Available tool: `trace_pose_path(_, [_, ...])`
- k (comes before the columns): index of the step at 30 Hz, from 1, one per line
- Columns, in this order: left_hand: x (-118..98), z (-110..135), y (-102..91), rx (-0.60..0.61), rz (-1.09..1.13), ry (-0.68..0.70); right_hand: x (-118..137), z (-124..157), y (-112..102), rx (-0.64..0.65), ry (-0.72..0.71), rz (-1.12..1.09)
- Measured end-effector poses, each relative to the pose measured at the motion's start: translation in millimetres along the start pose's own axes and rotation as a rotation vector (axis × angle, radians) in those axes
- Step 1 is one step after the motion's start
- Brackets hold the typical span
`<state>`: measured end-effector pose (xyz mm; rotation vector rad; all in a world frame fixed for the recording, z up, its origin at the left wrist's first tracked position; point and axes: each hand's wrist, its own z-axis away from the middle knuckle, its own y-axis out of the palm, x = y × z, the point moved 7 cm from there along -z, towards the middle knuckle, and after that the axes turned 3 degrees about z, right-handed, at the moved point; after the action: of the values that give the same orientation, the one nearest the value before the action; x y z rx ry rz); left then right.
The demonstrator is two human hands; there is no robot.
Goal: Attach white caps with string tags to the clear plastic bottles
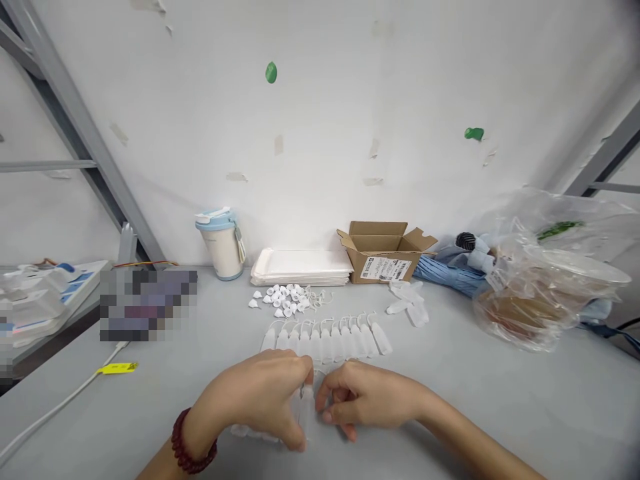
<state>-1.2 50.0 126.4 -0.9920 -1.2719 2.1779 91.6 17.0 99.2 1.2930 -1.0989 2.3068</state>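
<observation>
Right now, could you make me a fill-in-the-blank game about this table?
1. The loose caps behind the row of bottles are ____ in colour.
2. The beaded bracelet goes with the person's ____ hand.
3. The lid on the cup is light ____.
4. The cardboard box is ____, not shut.

Missing words: white; left; blue; open.

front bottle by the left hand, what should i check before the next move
1. Left hand at the slim translucent white plastic bottle: ok, its fingers reach the bottle's top.
2. Right hand touching that bottle: cannot tell, its bent fingers are close beside it.
3. Pale translucent pieces under the left hand in full view: not ok, mostly hidden.
4. Row of translucent white bottles beyond the hands lined up: ok, side by side.
5. White conical plastic caps in view: ok, piled loosely beyond the row.
</observation>
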Motion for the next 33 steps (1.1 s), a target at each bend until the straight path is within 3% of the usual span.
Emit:
trace_pose_path(5, [7, -2, -1.9, 0.005, 0.103, 0.001, -2, 1, 1, 0.035, -0.006, -0.002])
trace_pose_path(8, [13, -7, -12.7, -0.070, 0.251, 0.006, -4, 4, -8, 0.038, -0.015, -0.013])
trace_pose_path(10, [20, -12, -29.2, -0.247, 0.420, 0.002, -5, 7, -20, 0.016, -0.003, -0.027])
trace_pose_path(13, [35, -12, -64.1, -0.736, 0.677, 0.056, -8, 16, -41, -0.039, 0.024, -0.057])
trace_pose_path(15, [41, -19, -74.3, -0.864, 0.697, 0.079, -12, 25, -57, -0.089, 0.052, -0.073])
trace_pose_path(19, [46, -47, -78.4, -0.769, 0.550, 0.051, -27, 41, -94, -0.353, 0.145, 0.066])
trace_pose_path(22, [48, -66, -79.6, -0.701, 0.332, 0.007, -44, 52, -122, -0.617, 0.297, 0.386])
trace_pose_path(24, [48, -78, -78.0, -0.645, 0.148, -0.007, -53, 57, -134, -0.727, 0.404, 0.596])
trace_pose_path(29, [52, -93, -72.2, -0.576, -0.059, -0.004, -69, 67, -150, -0.803, 0.574, 0.837])
trace_pose_path(33, [50, -95, -71.2, -0.580, -0.127, 0.008, -73, 75, -158, -0.868, 0.601, 0.900])
